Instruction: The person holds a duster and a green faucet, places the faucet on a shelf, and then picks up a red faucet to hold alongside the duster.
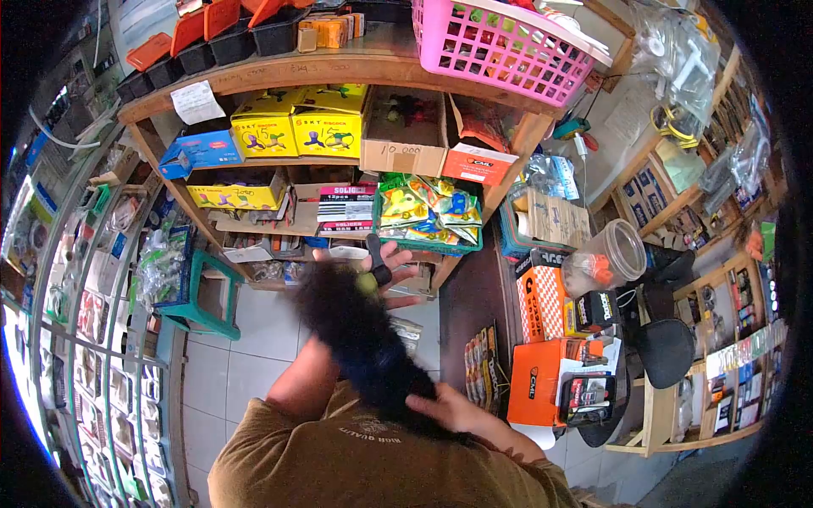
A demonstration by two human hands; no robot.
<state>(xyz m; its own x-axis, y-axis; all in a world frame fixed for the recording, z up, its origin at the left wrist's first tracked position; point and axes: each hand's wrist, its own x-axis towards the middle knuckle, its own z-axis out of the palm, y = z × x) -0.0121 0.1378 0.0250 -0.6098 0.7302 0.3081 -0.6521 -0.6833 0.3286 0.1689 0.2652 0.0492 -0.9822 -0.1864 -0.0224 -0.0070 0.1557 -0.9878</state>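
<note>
A black fluffy duster (360,339) runs diagonally in front of my chest. Its short dark handle end (378,264), with a yellow-green collar, points up and away from me. Behind that end is my left hand (401,276), palm up, its fingers spread and the handle end lying across it. Lower down, my right hand (440,411) is closed around the fluffy end near my shirt, thumb on top and the other fingers hidden beneath. The fluff is blurred by motion.
Ahead stands a wooden shelf (279,68) with yellow boxes (326,133), a green basket of packets (429,212) and a pink basket (508,51) on top. Orange boxes (535,381) and a clear jar (605,254) are at right. A green stool (212,296) stands left.
</note>
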